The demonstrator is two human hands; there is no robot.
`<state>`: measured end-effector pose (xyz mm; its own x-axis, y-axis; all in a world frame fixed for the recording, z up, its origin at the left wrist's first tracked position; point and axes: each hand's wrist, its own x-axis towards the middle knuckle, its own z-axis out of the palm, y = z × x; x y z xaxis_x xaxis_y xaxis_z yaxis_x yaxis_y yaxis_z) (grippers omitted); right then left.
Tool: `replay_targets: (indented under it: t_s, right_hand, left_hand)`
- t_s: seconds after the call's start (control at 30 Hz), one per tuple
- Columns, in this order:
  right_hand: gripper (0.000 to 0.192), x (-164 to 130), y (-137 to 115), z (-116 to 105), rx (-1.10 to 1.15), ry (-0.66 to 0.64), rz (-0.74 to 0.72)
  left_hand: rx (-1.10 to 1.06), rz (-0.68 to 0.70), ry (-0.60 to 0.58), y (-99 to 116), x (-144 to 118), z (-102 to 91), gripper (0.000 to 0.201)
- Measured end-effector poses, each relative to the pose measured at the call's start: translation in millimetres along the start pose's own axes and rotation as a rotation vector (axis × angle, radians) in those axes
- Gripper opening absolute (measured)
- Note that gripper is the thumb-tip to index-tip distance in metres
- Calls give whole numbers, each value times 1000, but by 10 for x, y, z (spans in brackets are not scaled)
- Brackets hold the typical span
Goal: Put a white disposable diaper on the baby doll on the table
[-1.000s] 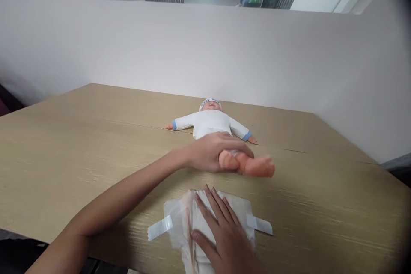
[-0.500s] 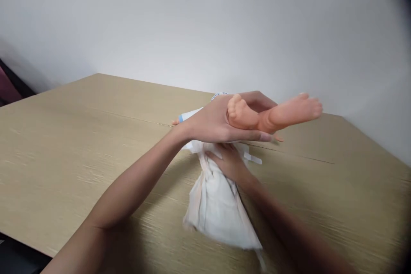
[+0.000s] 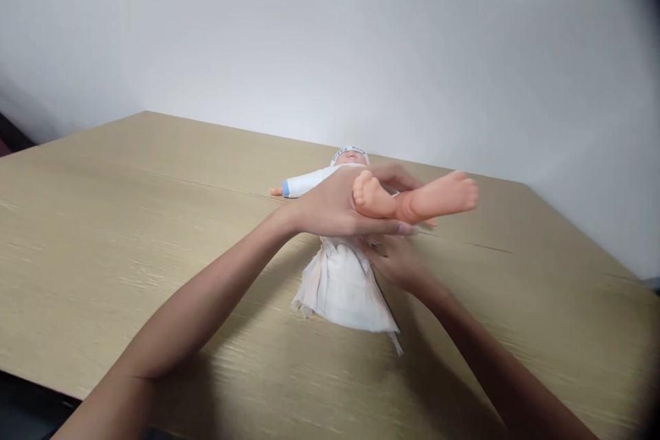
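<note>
Pale wood-grain covers the table [image 3: 103, 234], and a doll [image 3: 314, 182] in a white top with blue cuffs lies on its back near the far edge, close to a white wall [image 3: 330, 62]. The left hand [image 3: 335, 206] is curled around the doll's bare legs [image 3: 417, 198], gripping them near the ankles and holding them lifted off the table, feet pointing to the right. Under the raised legs a white diaper [image 3: 343, 285] lies spread on the wood, its near end fanned out toward the viewer and its far end tucked beneath the doll's bottom. The right hand [image 3: 394, 261] rests on the diaper's far part, just below the left hand; its fingers are partly hidden, so I cannot tell whether it pinches the diaper or only presses it flat.
</note>
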<state>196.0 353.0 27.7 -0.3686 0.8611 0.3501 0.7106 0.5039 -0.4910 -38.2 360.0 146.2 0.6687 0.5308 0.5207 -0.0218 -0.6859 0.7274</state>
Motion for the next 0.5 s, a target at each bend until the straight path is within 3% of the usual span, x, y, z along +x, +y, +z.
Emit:
replay_targets:
  t_s: [0.07,0.13,0.23,0.37,0.5]
  right_hand:
    - [34,-220,-53,-147,-4,31,112]
    - [39,-377,-151,-227,7,187,212]
    - [60,-454,-356,-241,72,356,143]
    - [55,-399,-553,-239,191,231,-61]
    - [56,-465,-462,-367,102,149,-84]
  left_hand:
    - [-37,-30,15,-26,-67,66,44]
    - [-38,-50,20,-57,-133,139,46]
    - [13,-55,-20,-93,-209,256,48]
    - [65,-20,-62,-82,-283,360,47]
    - [186,-11,-76,-58,-500,265,46]
